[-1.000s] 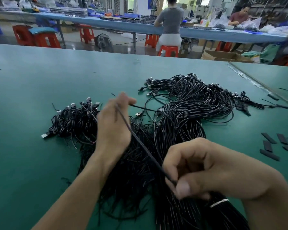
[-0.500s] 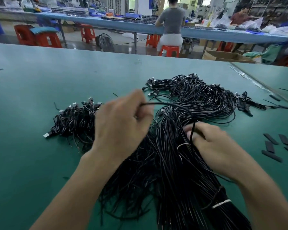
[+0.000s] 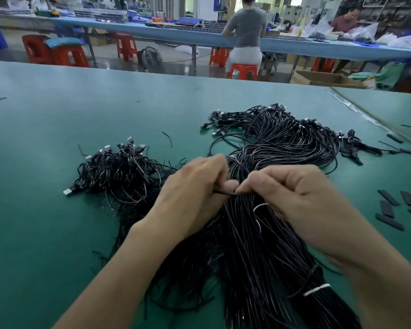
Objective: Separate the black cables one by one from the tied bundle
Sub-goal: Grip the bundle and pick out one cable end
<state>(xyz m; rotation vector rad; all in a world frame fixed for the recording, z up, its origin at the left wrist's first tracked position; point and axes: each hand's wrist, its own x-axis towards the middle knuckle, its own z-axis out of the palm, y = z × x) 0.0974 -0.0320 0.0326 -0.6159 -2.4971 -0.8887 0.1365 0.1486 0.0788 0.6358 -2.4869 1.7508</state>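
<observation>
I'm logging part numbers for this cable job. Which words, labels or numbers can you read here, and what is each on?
No text can be read.
Blue panel at the back: too blurred to read.
Cardboard box: no print legible.
Cable bundle, its white tie and the plugs: no markings visible.

One view: a wide-angle camera worn on the head, facing forward and down over the green counter (image 3: 45, 233). It sits close: the left hand (image 3: 195, 195) and right hand (image 3: 301, 200) fill mid-frame, reaching in from 6 o'clock (the far counter edge looks bowed). A distant blue counter (image 3: 166, 34) spans 12 o'clock.
</observation>
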